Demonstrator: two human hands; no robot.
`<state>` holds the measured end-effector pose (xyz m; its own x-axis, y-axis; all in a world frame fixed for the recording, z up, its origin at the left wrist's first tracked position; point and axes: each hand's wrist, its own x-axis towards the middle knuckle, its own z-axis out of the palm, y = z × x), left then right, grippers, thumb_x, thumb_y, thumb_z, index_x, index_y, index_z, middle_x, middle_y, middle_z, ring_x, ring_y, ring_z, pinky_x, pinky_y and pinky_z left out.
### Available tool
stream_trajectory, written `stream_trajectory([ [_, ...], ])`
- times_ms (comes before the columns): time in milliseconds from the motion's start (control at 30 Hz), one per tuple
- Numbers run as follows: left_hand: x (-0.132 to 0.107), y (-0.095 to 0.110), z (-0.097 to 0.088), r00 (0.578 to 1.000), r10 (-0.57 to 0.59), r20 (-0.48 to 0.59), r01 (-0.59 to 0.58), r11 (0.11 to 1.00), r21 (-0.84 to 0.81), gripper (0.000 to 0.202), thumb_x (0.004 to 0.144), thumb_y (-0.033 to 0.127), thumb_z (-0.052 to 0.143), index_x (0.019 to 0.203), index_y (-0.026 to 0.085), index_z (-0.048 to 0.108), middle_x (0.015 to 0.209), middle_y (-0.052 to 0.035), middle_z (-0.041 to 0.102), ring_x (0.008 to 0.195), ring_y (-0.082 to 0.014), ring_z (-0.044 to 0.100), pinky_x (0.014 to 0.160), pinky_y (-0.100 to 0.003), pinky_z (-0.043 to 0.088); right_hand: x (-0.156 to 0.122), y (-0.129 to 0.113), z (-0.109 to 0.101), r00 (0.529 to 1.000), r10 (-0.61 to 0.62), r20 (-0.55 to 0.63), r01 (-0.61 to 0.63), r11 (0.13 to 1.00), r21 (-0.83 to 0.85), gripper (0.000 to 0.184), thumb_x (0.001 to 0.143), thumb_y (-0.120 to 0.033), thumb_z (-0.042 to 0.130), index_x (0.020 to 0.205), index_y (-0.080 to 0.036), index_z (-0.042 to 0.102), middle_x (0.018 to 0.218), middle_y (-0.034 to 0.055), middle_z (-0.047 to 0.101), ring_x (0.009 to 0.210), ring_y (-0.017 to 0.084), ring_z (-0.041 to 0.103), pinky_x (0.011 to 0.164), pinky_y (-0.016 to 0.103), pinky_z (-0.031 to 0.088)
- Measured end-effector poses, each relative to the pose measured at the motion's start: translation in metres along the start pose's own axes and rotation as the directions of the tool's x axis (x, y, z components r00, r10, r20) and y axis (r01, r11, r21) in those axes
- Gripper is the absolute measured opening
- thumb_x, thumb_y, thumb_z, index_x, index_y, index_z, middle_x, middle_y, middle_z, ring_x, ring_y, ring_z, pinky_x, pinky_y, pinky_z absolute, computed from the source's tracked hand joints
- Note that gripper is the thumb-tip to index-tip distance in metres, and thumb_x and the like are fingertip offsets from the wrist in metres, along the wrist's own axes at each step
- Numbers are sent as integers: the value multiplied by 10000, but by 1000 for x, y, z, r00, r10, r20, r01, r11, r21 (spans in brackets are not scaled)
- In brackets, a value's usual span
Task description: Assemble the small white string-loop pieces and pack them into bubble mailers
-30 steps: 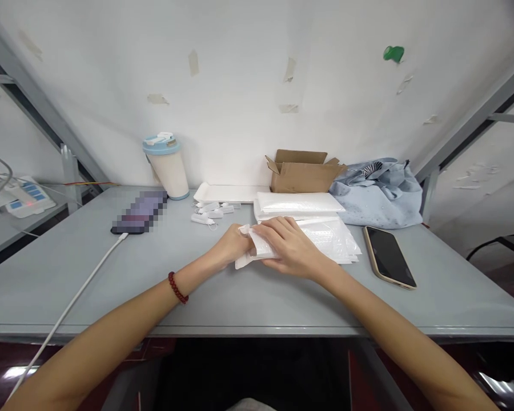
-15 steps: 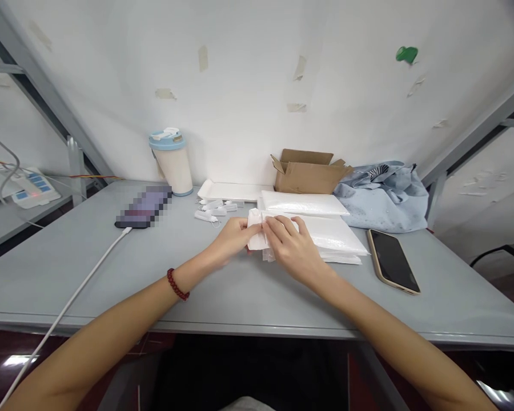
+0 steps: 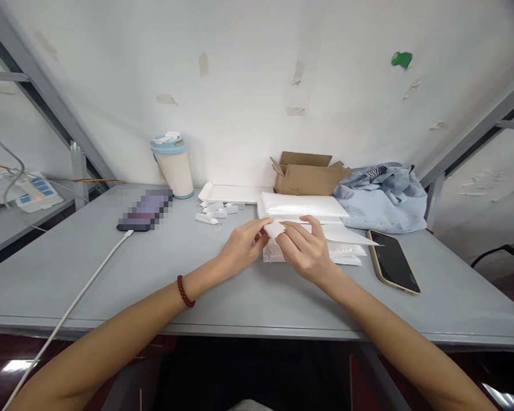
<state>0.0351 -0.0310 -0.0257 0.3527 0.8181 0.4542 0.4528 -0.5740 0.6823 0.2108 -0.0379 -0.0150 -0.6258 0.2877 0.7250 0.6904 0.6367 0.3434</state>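
My left hand and my right hand meet at the middle of the grey table, both pinching a white bubble mailer. Its near end is bunched between my fingertips and the rest stretches right, lifted over a low pile of clear bubble bags. A red bead bracelet is on my left wrist. A thicker stack of white mailers lies just behind my hands.
Several small white parts and a flat white tray lie behind my left hand. A blue-lidded cup, a charging phone with its cable, a cardboard box, a blue bag and a second phone are also there.
My hands have lifted the mailer off the pile and bunched its near end between the fingertips; its far end now sticks out to the right.
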Motion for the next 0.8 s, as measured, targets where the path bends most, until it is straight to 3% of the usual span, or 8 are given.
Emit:
stream_trajectory([
  [100, 0, 8, -1, 999, -26, -38, 22, 995, -92, 255, 886, 259, 406, 957, 179, 638, 757, -27, 637, 660, -133, 545, 627, -251, 428, 1, -2, -7, 998, 20, -56, -21, 1000, -14, 222, 909, -120, 410, 896, -256, 585, 778, -6, 656, 939, 179, 636, 885, 403, 321],
  [233, 1, 14, -1, 961, -263, 88, 276, 879, -389, 377, 864, 427, 491, 575, 186, 460, 467, 45, 431, 446, -88, 414, 487, -234, 348, 6, 1, -12, 983, 79, -165, -97, 990, -106, 195, 898, -217, 492, 1065, -285, 566, 1009, 45, 673, 988, 234, 588, 884, 441, 301],
  [300, 3, 10, 0, 899, -368, 235, 437, 737, -515, 434, 815, 472, 560, 535, 188, 388, 459, 53, 403, 398, -67, 368, 436, -228, 300, 8, 6, -11, 991, 127, -45, -131, 986, -101, 201, 909, -230, 471, 1083, -258, 568, 1025, 75, 661, 978, 241, 567, 859, 424, 315],
  [400, 5, 1, 1, 748, -465, 473, 664, 535, -522, 434, 772, 462, 624, 521, 179, 410, 472, 40, 436, 361, -52, 354, 396, -228, 259, 8, 13, -2, 951, 152, 270, -141, 988, -59, 174, 919, -246, 455, 952, -170, 608, 844, 96, 643, 825, 224, 550, 744, 363, 346],
  [433, 5, -2, 1, 701, -483, 524, 713, 494, -498, 434, 771, 460, 626, 515, 174, 426, 469, 32, 451, 356, -53, 363, 393, -228, 262, 7, 14, 1, 924, 155, 350, -142, 988, -61, 181, 909, -270, 480, 875, -155, 615, 805, 101, 629, 791, 226, 537, 696, 346, 343],
  [500, 5, -5, 2, 658, -507, 557, 753, 459, -471, 432, 778, 461, 621, 511, 163, 458, 467, 19, 478, 358, -56, 392, 395, -224, 281, 6, 17, 7, 884, 160, 440, -144, 987, -70, 208, 895, -300, 511, 810, -144, 620, 853, 117, 619, 808, 230, 520, 654, 324, 339],
  [700, 7, -4, 1, 698, -544, 466, 715, 577, -396, 444, 812, 534, 521, 591, 150, 545, 496, -5, 556, 359, -81, 444, 409, -231, 326, 6, 17, 8, 862, 221, 457, -196, 975, -101, 220, 906, -307, 501, 841, -136, 624, 875, 112, 601, 807, 216, 509, 636, 307, 331],
  [800, 20, -17, -13, 807, -538, 242, 584, 788, -196, 388, 824, 505, 475, 724, 162, 625, 523, -2, 590, 396, -112, 468, 445, -254, 374, 8, 18, 6, 850, 243, 468, -219, 970, -106, 221, 906, -305, 502, 834, -134, 623, 867, 108, 598, 805, 211, 511, 650, 306, 332],
])
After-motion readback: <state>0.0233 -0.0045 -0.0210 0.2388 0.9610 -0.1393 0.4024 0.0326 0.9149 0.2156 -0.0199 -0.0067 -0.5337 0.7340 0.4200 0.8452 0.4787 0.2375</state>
